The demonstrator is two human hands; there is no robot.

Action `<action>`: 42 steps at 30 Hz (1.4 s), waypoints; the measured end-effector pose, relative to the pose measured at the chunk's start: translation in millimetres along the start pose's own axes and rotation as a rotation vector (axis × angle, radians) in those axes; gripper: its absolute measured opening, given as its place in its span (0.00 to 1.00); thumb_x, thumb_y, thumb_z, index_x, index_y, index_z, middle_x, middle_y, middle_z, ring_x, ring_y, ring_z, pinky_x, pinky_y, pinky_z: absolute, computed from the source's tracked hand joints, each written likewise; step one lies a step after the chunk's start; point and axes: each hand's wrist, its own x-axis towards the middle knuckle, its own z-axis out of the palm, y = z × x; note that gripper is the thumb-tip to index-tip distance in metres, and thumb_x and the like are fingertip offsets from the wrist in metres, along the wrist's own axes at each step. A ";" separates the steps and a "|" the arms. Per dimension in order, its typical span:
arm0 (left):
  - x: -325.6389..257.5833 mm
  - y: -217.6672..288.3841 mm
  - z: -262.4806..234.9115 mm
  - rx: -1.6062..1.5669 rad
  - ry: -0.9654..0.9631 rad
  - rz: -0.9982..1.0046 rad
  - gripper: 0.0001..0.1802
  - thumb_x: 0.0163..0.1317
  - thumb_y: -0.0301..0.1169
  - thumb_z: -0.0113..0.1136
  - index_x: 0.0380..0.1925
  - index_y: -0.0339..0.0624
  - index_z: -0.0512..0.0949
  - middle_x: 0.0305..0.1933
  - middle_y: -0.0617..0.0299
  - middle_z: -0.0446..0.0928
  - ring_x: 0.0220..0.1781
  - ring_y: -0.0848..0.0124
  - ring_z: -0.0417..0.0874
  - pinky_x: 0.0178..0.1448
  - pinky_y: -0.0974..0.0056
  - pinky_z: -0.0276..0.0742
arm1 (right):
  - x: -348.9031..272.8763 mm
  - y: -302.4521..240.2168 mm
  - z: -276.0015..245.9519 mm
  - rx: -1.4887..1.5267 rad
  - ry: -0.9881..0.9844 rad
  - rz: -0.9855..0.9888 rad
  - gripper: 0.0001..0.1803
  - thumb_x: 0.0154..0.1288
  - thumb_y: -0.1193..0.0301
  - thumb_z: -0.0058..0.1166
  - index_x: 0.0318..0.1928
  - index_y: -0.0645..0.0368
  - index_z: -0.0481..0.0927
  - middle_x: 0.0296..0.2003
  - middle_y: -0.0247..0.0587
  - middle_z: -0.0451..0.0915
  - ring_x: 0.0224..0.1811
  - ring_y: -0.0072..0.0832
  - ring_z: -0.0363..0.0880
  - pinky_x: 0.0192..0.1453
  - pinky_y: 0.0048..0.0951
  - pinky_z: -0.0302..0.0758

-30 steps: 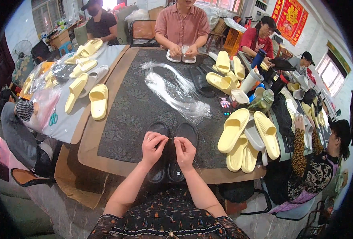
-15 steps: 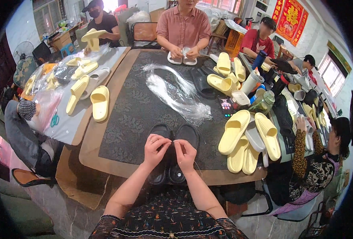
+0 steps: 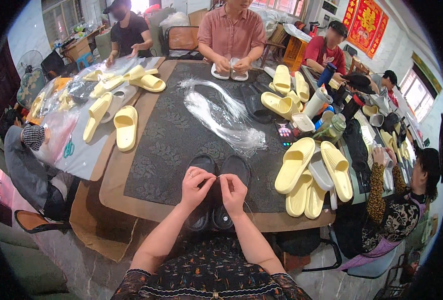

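A pair of black slippers (image 3: 236, 167) lies side by side at the near edge of the dark patterned table mat (image 3: 166, 145). Both my hands hover just above them. My left hand (image 3: 196, 187) and my right hand (image 3: 233, 192) each pinch an end of a thin clear string (image 3: 217, 176) stretched between the fingertips. The string is very fine and hard to follow. The hands cover the middle of the slippers.
A bundle of clear strings (image 3: 221, 117) lies mid-table. Yellow slippers (image 3: 311, 172) are stacked at my right, more on the left table (image 3: 125, 127). Bottles and cups (image 3: 326, 125) stand to the right. Several other people sit around the tables; one opposite holds white slippers (image 3: 230, 74).
My hands have stayed over the black slippers, shifting slightly apart with the string between them. The person at far left has put down the yellow slippers they were lifting.
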 end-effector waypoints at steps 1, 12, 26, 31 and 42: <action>-0.2 0.0 0.3 -0.001 0.002 0.004 0.05 0.50 0.24 0.68 0.28 0.42 0.83 0.31 0.63 0.80 0.39 0.63 0.78 0.46 0.60 0.73 | 0.0 -0.8 0.5 0.000 0.000 -0.005 0.03 0.65 0.78 0.58 0.36 0.65 0.80 0.30 0.31 0.80 0.29 0.12 0.74 0.32 0.17 0.72; -2.2 0.2 -1.3 -0.020 -0.013 -0.018 0.04 0.51 0.25 0.68 0.28 0.42 0.83 0.32 0.62 0.80 0.39 0.62 0.78 0.47 0.60 0.72 | -1.6 0.5 0.5 -0.005 0.011 -0.014 0.03 0.65 0.77 0.59 0.36 0.65 0.81 0.26 0.25 0.76 0.26 0.09 0.67 0.29 0.15 0.64; -2.4 -1.6 0.6 -0.032 -0.007 -0.006 0.04 0.51 0.25 0.68 0.28 0.42 0.83 0.31 0.63 0.80 0.38 0.62 0.78 0.47 0.59 0.73 | -1.3 3.2 0.8 -0.060 0.013 -0.048 0.03 0.66 0.77 0.58 0.35 0.64 0.81 0.25 0.22 0.74 0.24 0.08 0.63 0.26 0.15 0.60; -3.2 -1.4 -1.0 -0.019 -0.013 -0.021 0.04 0.51 0.26 0.68 0.28 0.42 0.83 0.31 0.62 0.80 0.38 0.62 0.78 0.46 0.60 0.73 | -0.7 -3.2 1.6 -0.123 -0.016 -0.067 0.03 0.65 0.77 0.59 0.34 0.64 0.82 0.24 0.22 0.73 0.24 0.08 0.62 0.26 0.15 0.59; -2.5 -3.2 -0.7 -0.025 -0.006 -0.032 0.04 0.51 0.26 0.68 0.28 0.42 0.83 0.32 0.62 0.80 0.39 0.62 0.78 0.47 0.60 0.73 | 1.1 -9.3 2.5 -0.122 0.031 -0.086 0.02 0.64 0.77 0.60 0.34 0.64 0.82 0.23 0.25 0.73 0.23 0.10 0.62 0.26 0.17 0.60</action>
